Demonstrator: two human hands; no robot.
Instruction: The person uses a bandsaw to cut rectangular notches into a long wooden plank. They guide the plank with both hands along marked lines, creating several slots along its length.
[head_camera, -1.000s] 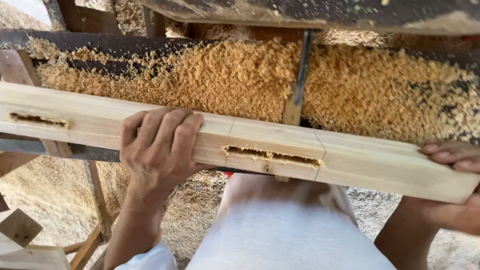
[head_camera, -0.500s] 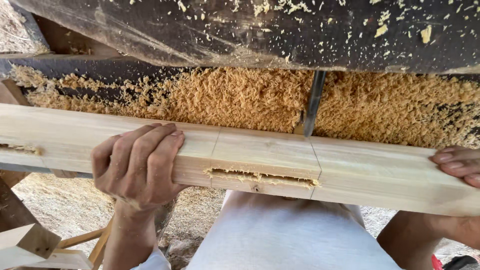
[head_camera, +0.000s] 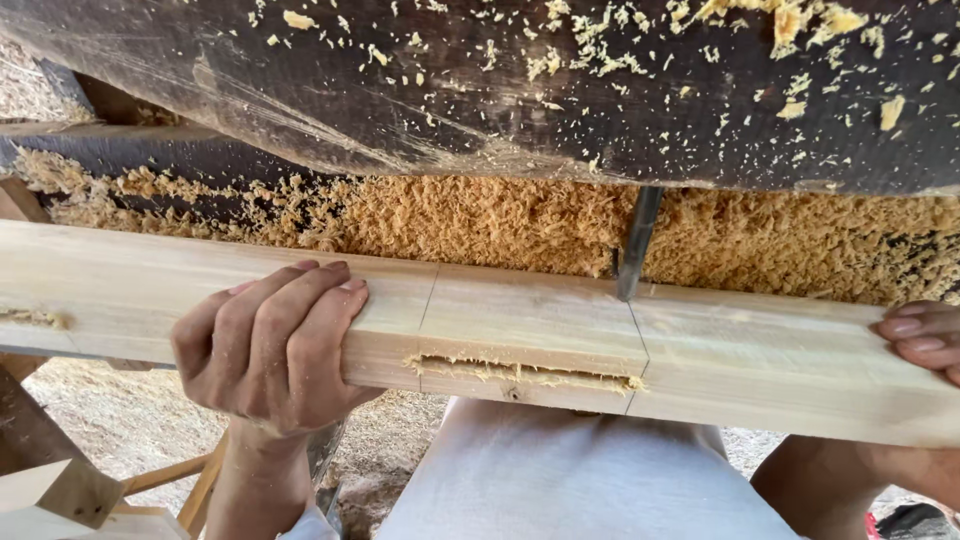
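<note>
The long pale squared timber beam (head_camera: 760, 350) lies crosswise in front of the person, its near side face cut with a rough slot-shaped mortise (head_camera: 520, 372) between two pencil lines.

The left hand (head_camera: 270, 350) is closed over the beam's near top edge, fingers wrapped across the top face, just left of the mortise. Judged from this hold, the beam should be pressed flat and square against the machine bed, with both hands kept well apart from the cutter.

The narrow grey steel cutter bit (head_camera: 637, 245) hangs from the dark dust-flecked machine body (head_camera: 480, 90), touching the beam's far edge at the right pencil line. Tan wood shavings (head_camera: 450, 220) are heaped behind the beam and could keep it from seating fully.

The right hand (head_camera: 925, 335) rests its fingertips on the beam at the frame edge; whether it grips cannot be told.
</note>
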